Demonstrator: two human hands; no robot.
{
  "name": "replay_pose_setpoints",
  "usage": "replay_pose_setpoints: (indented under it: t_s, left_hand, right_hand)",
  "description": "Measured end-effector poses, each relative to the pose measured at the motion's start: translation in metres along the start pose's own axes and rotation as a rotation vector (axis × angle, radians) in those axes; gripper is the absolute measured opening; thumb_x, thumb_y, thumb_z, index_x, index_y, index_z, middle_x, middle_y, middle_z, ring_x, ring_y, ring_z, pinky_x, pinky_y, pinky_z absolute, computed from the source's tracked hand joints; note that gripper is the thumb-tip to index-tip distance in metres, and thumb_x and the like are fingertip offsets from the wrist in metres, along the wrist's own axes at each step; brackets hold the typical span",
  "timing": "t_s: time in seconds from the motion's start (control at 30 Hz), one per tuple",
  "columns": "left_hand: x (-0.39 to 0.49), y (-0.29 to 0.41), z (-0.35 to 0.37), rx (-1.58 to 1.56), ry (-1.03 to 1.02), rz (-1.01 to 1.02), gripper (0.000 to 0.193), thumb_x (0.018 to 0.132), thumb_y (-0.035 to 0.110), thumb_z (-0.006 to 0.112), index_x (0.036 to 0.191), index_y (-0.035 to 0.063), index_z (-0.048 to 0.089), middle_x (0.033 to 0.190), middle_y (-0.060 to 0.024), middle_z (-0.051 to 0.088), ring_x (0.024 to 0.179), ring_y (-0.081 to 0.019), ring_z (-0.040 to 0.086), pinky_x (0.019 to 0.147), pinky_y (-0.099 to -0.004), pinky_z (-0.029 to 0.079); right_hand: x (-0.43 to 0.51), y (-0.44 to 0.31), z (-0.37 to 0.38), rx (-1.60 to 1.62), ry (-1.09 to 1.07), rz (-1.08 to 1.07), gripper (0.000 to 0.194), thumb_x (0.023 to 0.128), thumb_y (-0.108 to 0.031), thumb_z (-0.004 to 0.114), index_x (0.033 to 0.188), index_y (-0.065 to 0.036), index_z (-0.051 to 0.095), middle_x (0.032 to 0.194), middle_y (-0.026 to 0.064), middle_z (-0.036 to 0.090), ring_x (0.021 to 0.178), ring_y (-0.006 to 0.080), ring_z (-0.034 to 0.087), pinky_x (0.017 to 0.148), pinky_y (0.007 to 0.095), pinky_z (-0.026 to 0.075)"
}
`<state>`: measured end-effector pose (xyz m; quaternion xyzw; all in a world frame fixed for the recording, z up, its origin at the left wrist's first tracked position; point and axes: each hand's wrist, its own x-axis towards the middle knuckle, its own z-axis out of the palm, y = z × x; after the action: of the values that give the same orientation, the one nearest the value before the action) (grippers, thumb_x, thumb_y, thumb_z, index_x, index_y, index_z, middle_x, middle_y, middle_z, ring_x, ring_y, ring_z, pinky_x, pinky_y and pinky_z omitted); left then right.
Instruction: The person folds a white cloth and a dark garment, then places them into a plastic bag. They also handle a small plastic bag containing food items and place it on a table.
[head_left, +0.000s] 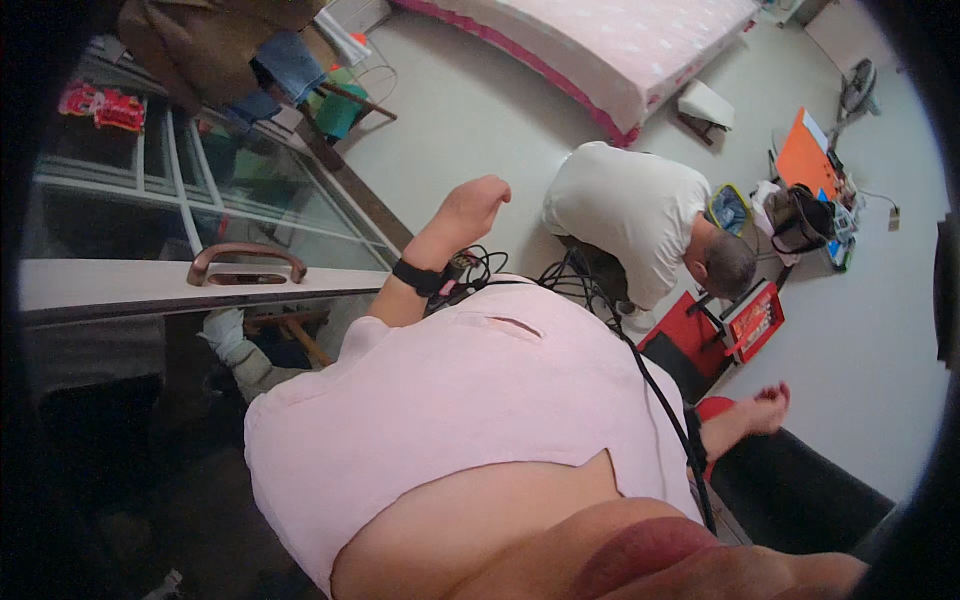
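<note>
My left hand (469, 210) is held out over the floor, near the glass door, with a black band at its wrist. Its fingers bend down and their tips are hidden; no object shows in it. Out to the right, my right hand (765, 409) is slightly blurred, its fingers loosely bent with nothing visible between them. Black cables (574, 274) bunch at the front of my pink shirt (465, 390), and one runs down over its right side. Between and beyond my hands, a person in a white shirt (630, 206) bends low, head towards a red box (754, 322).
A framed glass door with a brown handle (247, 259) stands close on the left. Ahead is a bed with a pink cover (600, 45). A white stool (705, 105), a bin (727, 210) and an orange board (806, 154) lie to the right, with a dark surface (802, 487) below.
</note>
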<state>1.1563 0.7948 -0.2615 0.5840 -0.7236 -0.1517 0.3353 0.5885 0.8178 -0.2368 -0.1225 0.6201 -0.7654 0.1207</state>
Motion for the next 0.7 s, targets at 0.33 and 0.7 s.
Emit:
replay_pose_setpoints:
  t_s: [0.33,0.7]
  left_hand:
    - [-0.043,-0.081,-0.123,0.104,0.136,-0.192,0.013,0.078,-0.005,0.049,0.086,0.0035,0.056,0.081,-0.0149,0.050,0.070,-0.0329,0.052,0.061,-0.0379,0.042]
    - [-0.001,-0.168,-0.149,0.172,0.287,-0.482,0.013,0.079,0.003,0.055,0.074,0.0019,0.043,0.068,-0.0195,0.047,0.063,-0.0395,0.050,0.054,-0.0435,0.038]
  right_hand:
    - [-0.190,0.076,0.189,0.069,-0.738,0.237,0.016,0.084,0.003,0.048,0.079,0.001,0.063,0.074,0.0072,0.061,0.056,0.0112,0.050,0.048,0.0214,0.038]
    - [-0.244,0.116,0.323,-0.034,-0.883,0.296,0.015,0.084,0.004,0.049,0.081,0.001,0.063,0.077,0.0089,0.063,0.053,0.0092,0.050,0.048,0.0205,0.039]
